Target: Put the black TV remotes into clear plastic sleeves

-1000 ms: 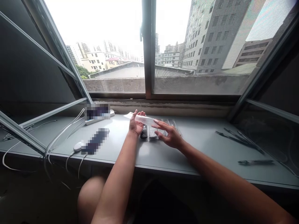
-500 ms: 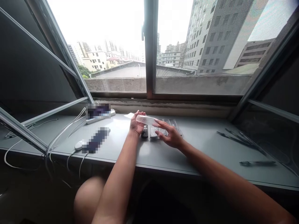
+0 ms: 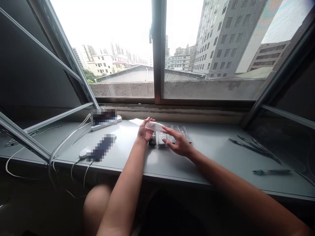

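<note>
My left hand [image 3: 146, 130] is raised over the back of the desk, its fingers curled around a thin, translucent white plastic sleeve [image 3: 155, 126]. Whether anything is inside the sleeve I cannot tell. At the sleeve's right end is my right hand [image 3: 180, 141], with fingers stretched out, fingertips at its edge and thumb apart below. Under the sleeve a black remote control [image 3: 152, 139] lies on the desk, partly covered by my left hand. Beside it lie several flat items in clear plastic wrapping [image 3: 162, 139], partly hidden by my right hand.
On the left of the grey desk [image 3: 209, 164] are a white power strip [image 3: 105, 124], a blurred-out device [image 3: 102, 148], a round white charger [image 3: 84, 153] and loose cables. Dark cables [image 3: 253, 147] and a pen-like object [image 3: 272, 172] lie at right. Metal frames flank the window.
The plastic sleeve has tilted slightly and looks more see-through. Both hands have barely shifted, and more of the wrapped items shows behind my right hand.
</note>
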`<state>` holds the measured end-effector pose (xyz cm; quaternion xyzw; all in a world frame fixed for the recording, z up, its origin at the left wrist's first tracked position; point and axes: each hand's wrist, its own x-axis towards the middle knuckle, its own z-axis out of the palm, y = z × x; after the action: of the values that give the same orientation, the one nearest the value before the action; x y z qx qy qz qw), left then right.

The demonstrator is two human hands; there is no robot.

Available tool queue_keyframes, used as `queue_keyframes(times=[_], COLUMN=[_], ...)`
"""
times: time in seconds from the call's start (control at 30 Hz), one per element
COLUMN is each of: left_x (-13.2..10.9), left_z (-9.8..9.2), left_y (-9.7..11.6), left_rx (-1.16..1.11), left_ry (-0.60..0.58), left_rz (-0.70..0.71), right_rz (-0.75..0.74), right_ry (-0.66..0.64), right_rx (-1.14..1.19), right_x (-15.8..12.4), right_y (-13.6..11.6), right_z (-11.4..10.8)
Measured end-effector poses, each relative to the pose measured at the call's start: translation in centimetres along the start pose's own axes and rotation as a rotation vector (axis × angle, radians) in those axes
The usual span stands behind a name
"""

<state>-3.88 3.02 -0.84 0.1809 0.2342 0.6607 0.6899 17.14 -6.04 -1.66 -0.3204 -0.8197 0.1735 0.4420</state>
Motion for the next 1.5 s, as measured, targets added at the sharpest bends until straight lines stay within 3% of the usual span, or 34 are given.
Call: queue_keyframes(times=[0.13,0.33,0.5,0.6,0.8,1.0,1.27,1.5], left_x=[-0.4,0.3,0.7,0.8,0.8,0.5,0.5,0.5], left_z=[0.3,-0.2,-0.7,-0.7,-0.6,-0.4,-0.4,-0.4], left_y=[-0.2,1.0,1.6,1.6,1.6,1.7,1.7,2.1], left_rx=[0.042,-0.151,-0.233,-0.246,-0.238,-0.237,-0.269,-0.347], left_ry=[-0.029,0.144,0.172,0.170,0.172,0.174,0.142,0.075], left_rz=[-0.035,0.143,0.190,0.195,0.199,0.195,0.193,0.291], right_rz=[-0.019,-0.098,-0.248,-0.264,-0.262,-0.230,-0.310,-0.248], right_ry=[0.026,0.142,-0.131,-0.261,-0.382,-0.341,-0.283,-0.083], right_rx=[-0.019,-0.134,-0.202,-0.270,-0.269,-0.211,-0.234,-0.086], right_x=[0.0,0.0,0.1,0.1,-0.1,-0.2,-0.3,-0.1], right_y=[0.2,0.6,0.9,0.7,0.2,-0.5,-0.6,-0.9], right_z=[0.2,0.5,1.8,2.9,3.6,3.3,4.0,3.9])
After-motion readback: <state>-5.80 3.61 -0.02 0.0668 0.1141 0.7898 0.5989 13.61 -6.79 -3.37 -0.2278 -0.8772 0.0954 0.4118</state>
